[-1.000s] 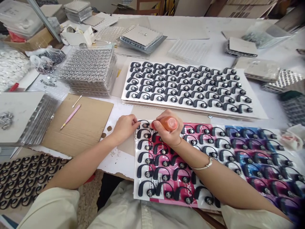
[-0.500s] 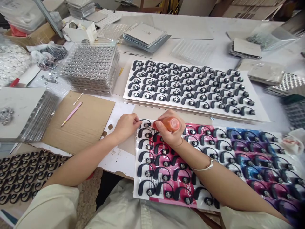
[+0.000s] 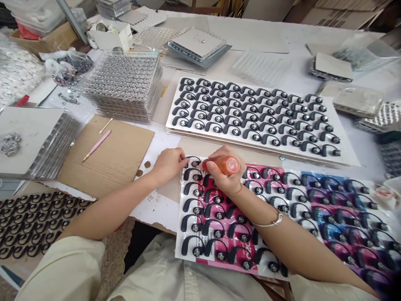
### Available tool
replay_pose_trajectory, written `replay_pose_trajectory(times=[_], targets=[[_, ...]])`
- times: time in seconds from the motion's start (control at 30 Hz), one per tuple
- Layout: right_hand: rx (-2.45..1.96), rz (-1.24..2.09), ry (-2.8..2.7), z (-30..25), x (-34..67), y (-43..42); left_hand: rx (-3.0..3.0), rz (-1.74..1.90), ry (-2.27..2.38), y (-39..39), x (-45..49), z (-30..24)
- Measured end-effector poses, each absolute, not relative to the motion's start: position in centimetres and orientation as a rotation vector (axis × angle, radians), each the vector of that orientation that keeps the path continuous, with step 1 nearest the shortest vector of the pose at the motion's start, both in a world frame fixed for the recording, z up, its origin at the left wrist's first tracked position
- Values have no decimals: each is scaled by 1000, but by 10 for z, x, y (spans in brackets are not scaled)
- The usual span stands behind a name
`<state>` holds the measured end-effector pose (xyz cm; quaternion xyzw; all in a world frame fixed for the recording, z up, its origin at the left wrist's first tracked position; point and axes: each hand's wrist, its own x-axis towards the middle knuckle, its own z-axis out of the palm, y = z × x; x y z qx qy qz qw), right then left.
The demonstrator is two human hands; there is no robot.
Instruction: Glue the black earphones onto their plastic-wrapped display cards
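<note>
My right hand is wrapped round an orange squeeze bottle, tipped with its base toward me and its nozzle end low over the board's far-left corner. Beside it, my left hand is closed, fingertips at the thick end of a black hook-shaped piece; whether they pinch it is hidden. That piece is in the corner of a pink, white and blue printed board, which carries rows of similar black hooks with round metallic parts. My right forearm covers part of the board.
Beyond lies a white board of black hooks. To the left are a cardboard sheet with a pink pen-like tool and a cotton swab, stacked clear trays, and another stack. More black hooks sit lower left.
The whole view has shifted slightly, with the far things now a little farther right. Both hands keep their place at the board's corner, and the bottle stays in my right hand.
</note>
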<state>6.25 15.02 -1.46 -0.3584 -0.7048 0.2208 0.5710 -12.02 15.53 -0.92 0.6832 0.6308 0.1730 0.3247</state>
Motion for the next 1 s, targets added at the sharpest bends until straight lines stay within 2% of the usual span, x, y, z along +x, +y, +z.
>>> replay_pose_trajectory(times=[0.57,1.0], targets=[[-850,394,-1606,-18,69,152,1784,436,1659,155,-120,-7],[-802,475,-1650,-20,65,153,1808,413,1663,155,-119,-5]])
